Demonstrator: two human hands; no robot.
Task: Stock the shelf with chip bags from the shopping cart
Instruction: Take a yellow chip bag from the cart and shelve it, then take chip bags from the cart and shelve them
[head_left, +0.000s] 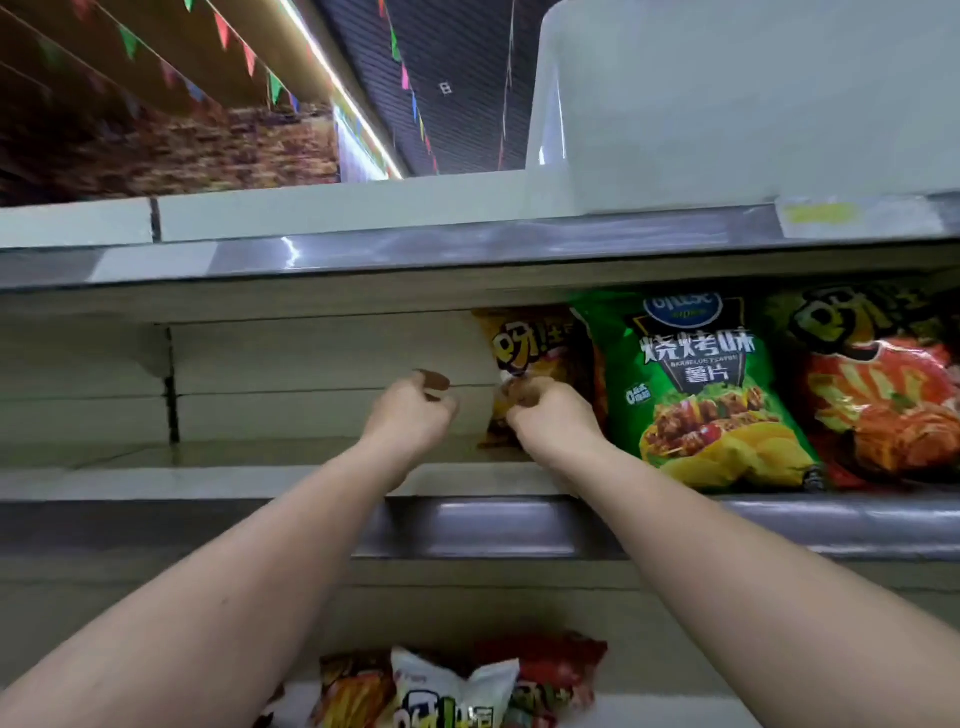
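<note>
left hand (415, 410): reaching into the shelf, fingers curled, nothing seen in it; just left of the yellow bag, gap between them
right hand (545, 415): at the left edge of the yellow chip bag (540, 353), fingers curled against it, seems to pinch the bag's side; exact grip blurred
yellow chip bag: upright on the shelf (260, 480), at the left end of the row, partly behind the green bag
green chip bag (701, 395): upright, front facing out, just right of the yellow bag, overlapping it; barbecue picture on the front
red chip bag (878, 395): upright at right of the green bag, touching it, cut off by the frame edge
shelf: pale board with grey metal front rail; left part bare back panel showing
upper shelf (337, 218): above the row, pale translucent container (753, 104) standing on it at right, yellowish price tag (821, 214) on its rail
loose chip bags (457, 686): heap at bottom centre below the shelf, white, yellow and red packs lying over each other; what they lie in cannot be told
ceiling: strings of coloured pennants (223, 31), light strip (337, 88) running into the distance
arms: both bare, stretched up from the bottom corners
</note>
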